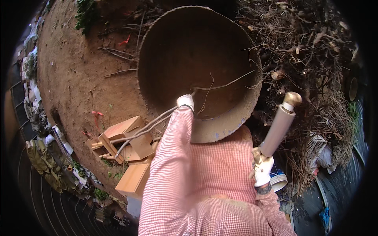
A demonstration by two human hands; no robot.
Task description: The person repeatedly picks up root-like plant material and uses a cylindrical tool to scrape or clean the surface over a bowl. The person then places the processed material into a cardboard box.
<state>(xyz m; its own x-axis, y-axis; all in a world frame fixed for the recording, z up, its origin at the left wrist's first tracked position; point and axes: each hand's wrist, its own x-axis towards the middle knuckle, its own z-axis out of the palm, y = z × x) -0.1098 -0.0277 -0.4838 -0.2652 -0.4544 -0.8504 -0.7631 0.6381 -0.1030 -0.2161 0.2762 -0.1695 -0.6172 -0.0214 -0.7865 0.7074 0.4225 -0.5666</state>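
Observation:
My left hand (186,101), in a white glove, is closed around a thin woody plant stem (159,118). Two branches of the stem reach down to the left over the cardboard, and its thin end (227,84) extends across the mouth of a large round tub (217,129). The tub's inside is dark, with brown soil showing low down. My right hand (262,168), in a soiled white glove, grips a cylindrical tool (277,132) with a grey-brown sleeve and a rounded brass-coloured end. The tool points up and away beside the tub.
A tangled heap of bare-rooted stems (313,44) rises on the right. Cardboard boxes (133,178) and a small wooden stool (110,147) lie on the left. Behind my right hand stands a white bucket (278,181). Pink ribbon (97,116) lies on bare earth (68,76).

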